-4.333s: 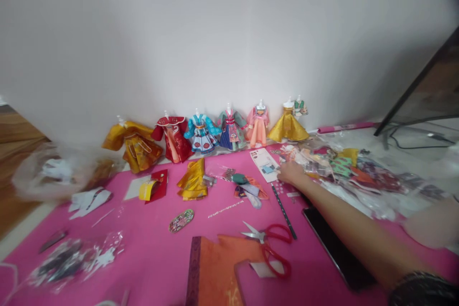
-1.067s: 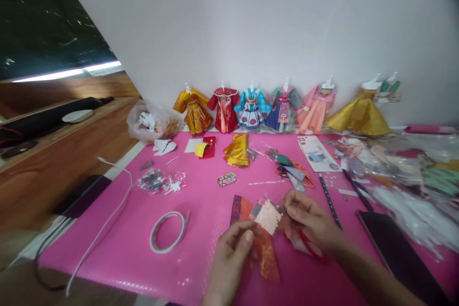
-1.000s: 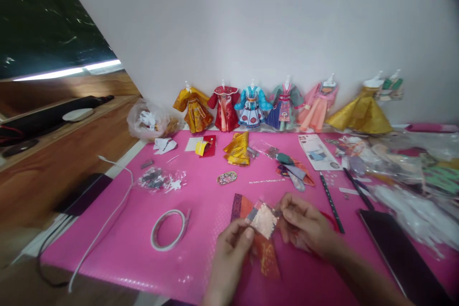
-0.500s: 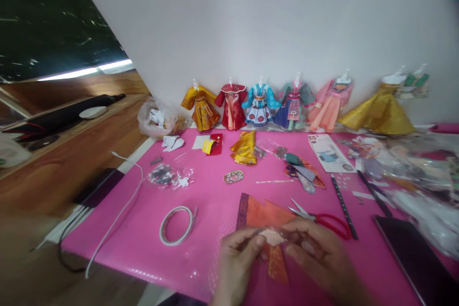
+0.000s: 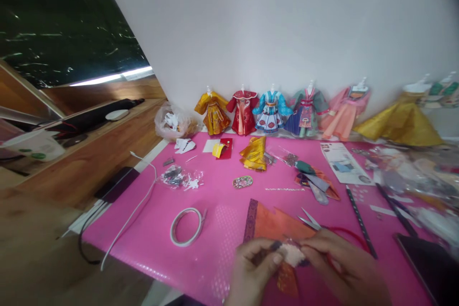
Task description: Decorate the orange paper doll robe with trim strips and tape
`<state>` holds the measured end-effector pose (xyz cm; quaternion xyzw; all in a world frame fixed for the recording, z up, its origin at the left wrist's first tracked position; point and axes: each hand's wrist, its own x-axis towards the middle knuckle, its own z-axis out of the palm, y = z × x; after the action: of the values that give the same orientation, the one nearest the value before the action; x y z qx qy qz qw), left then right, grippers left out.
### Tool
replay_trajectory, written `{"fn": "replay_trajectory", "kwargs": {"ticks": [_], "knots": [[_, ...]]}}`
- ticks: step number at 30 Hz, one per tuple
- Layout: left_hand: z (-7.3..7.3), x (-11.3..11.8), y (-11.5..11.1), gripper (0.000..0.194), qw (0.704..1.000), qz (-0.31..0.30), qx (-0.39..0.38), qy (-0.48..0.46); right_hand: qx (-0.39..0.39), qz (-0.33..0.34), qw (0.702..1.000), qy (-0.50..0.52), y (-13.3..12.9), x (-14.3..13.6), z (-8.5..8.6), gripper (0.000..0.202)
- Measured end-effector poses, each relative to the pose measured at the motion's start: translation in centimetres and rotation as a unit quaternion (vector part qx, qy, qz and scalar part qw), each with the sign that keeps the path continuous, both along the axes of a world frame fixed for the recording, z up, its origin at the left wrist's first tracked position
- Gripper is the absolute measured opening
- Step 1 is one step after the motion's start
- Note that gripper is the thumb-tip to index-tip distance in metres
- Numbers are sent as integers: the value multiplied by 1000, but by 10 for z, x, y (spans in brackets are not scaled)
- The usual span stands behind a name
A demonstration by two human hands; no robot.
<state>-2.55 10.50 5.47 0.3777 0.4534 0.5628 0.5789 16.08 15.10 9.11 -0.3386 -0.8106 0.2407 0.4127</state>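
Near the front of the pink mat, my left hand [image 5: 253,267] pinches the left side of a small piece with a pale centre and dark edges [image 5: 291,254]. On its right side, my right hand [image 5: 339,260] has its fingers closed on the same piece. An orange patterned strip [image 5: 287,279] hangs below it, between my hands. Just behind lies orange cloth with a purple border [image 5: 267,220]. Scissors with red handles [image 5: 311,220] rest beside the cloth, partly hidden by my right hand.
A tape roll [image 5: 186,227] lies left of my hands. A dark tablet or phone [image 5: 426,265] and a dotted black stick [image 5: 360,220] are at the right. Small dresses [image 5: 272,112] stand along the wall. A white cable [image 5: 132,213] crosses the left edge.
The view has turned slightly left, so everything appears further right. Both hands still hold the small piece, and my right hand now covers more of the scissors' red handles.
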Motion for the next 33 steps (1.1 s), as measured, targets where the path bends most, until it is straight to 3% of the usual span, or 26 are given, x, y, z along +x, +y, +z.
{"fn": "replay_trajectory", "kwargs": {"ticks": [6,11,13,19,23,29,33], "knots": [[0,1,1,32,1000,10,10,7,46,40,998,-26,-1,-5,-7,14],[4,0,2,20,999,0,19,30,111,-4,994,-21,-11,-13,-16,12],[4,1,2,19,999,1,23,33,98,-19,995,-5,-14,-14,-18,13],[4,4,0,17,999,-20,28,27,90,24,996,-2,-9,-6,-16,15],[8,9,-1,27,1000,-3,8,5,96,-4,995,20,-10,-6,-15,17],[7,14,0,32,995,41,-15,89,59,2,996,61,-15,-14,-23,12],[8,18,1,33,990,30,3,136,38,-46,997,45,-16,-13,-26,17]]}}
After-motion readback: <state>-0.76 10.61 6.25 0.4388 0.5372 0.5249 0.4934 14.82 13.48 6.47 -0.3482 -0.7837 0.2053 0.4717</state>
